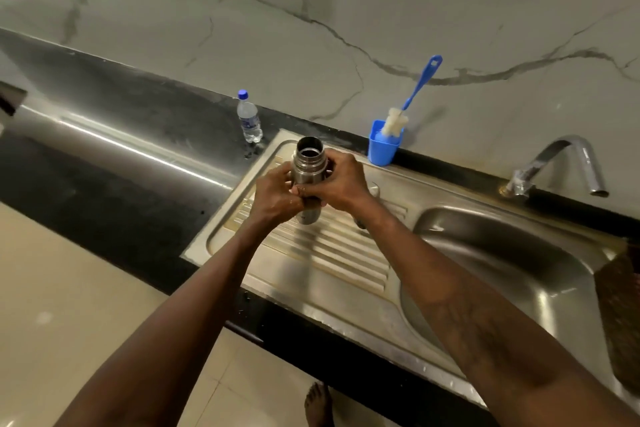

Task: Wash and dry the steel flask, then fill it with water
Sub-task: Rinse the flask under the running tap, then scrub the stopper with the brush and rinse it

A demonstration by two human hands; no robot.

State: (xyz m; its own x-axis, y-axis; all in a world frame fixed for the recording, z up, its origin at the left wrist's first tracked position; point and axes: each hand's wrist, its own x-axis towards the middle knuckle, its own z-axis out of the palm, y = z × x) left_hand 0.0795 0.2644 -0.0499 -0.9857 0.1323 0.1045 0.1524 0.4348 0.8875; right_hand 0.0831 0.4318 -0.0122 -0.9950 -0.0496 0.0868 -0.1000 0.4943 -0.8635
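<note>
Forearms (194, 305) reach over the drainboard (329, 253); left hand (275, 196) and right hand (341, 184) curl fingers round the upright, open-mouthed steel flask (308, 163) between them.

Both hands, left hand (275, 192) and right hand (341, 184), grip open steel flask (309, 163) upright over sink drainboard (311, 253); water bottle (248, 118), blue brush cup (382, 147), tap (561, 163) behind.

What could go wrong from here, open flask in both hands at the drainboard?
1. Both hands look wet: left hand and right hand could slip on the smooth steel flask, dropping it onto the ribbed drainboard.
2. The blue cup holding the brush stands close behind; a swing could topple it.
</note>
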